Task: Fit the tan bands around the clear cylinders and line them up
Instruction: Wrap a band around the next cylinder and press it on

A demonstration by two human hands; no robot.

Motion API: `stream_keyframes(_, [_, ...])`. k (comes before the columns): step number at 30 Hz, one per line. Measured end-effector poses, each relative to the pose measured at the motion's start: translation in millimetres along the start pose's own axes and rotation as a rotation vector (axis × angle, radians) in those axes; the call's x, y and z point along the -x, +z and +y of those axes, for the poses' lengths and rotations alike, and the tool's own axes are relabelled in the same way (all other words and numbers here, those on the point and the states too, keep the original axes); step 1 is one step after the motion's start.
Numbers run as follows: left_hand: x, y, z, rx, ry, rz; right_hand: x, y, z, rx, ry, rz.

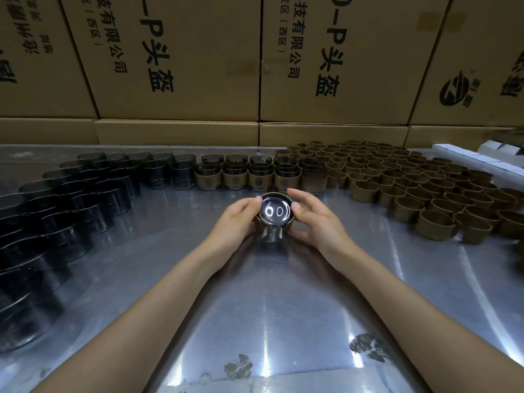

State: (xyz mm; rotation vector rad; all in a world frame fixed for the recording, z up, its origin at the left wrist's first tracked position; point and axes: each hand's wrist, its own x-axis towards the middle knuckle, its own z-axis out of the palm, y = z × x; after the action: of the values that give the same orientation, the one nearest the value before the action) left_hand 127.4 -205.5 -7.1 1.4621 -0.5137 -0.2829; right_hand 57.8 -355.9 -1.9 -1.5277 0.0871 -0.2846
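Cupping a clear cylinder between them, the left hand and right hand curl round its tan band, apparently seating it. Beyond the fingertips stands the finished row; next, I'd judge, sliding it there, aligned.

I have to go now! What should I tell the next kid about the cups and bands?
Left hand and right hand grip one clear cylinder at table centre, tan band on it.
Done: banded cylinders lined up behind the hands.
Left: bare cylinders on the left, loose bands on the right. Many remain; set this one in the row.
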Motion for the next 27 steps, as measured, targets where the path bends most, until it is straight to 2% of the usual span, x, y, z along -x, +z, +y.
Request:
stream_keyframes(3, [-1.4, -1.0, 0.2, 0.075, -0.001, 0.008, -0.6, 1.3, -0.9, -0.013, 0.029, -0.019])
stream_keyframes(6, [-2.6, -2.0, 1.1, 0.139, -0.004, 0.029, -2.0, 0.5, -6.1, -0.149, 0.130, -0.022])
stream_keyframes(11, [-0.8, -0.5, 9.3, 0.253, -0.003, 0.043, 1.6, -11.8, -18.8, -0.118, 0.312, -0.245])
stream_keyframes(19, [9.9, -5.6, 22.9, 0.113, -0.307, -0.209, 4.2, -16.3, -16.3, -0.322, 0.234, -0.312])
stream_keyframes(27, [16.7, -2.9, 26.0, 0.274, -0.175, -0.271, 9.3, -14.5, -19.7, -0.409, 0.125, -0.466])
